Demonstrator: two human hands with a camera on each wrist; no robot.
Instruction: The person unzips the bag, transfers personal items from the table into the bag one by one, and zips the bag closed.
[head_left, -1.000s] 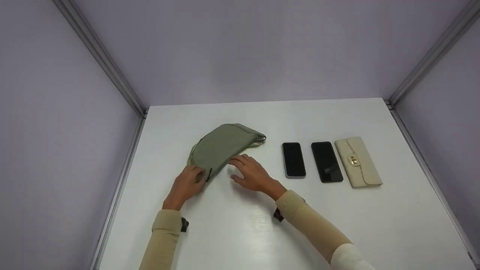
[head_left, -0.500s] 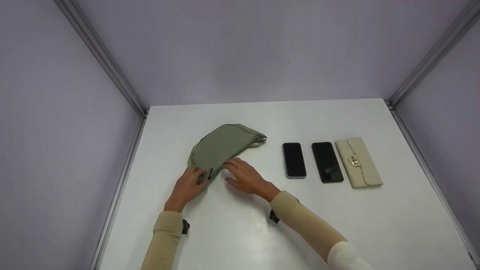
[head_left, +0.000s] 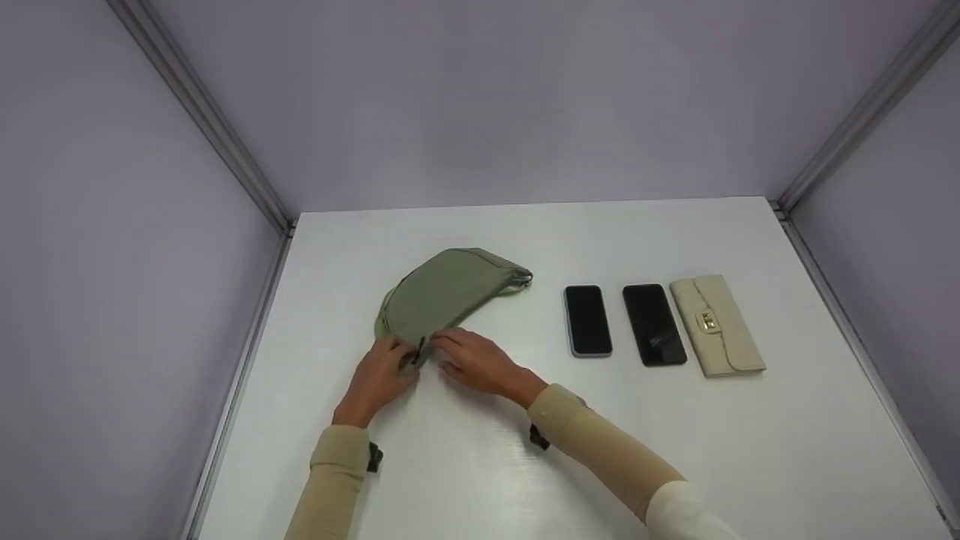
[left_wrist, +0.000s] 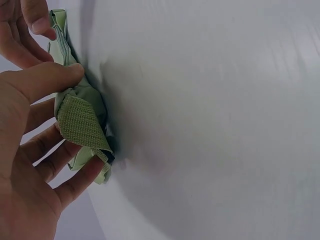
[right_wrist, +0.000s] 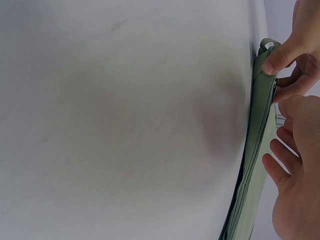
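On my table [head_left: 525, 465], the pouch [head_left: 442, 296] lies at 11 o'clock. At 3 o'clock from it, 2 phones [head_left: 587, 319] [head_left: 654, 324] and a wallet [head_left: 716, 324] sit in a row, wallet outermost. My hands [head_left: 382, 377] [head_left: 476, 361] meet at the pouch's 6 o'clock corner.

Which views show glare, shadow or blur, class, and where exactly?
Head view: soft glare on the white table near the sleeves, everything sharp. Left wrist view: dark shadow beside the green pouch, tabletop streaky. Right wrist view: broad dim shadow left of the pouch, the right hand slightly soft.
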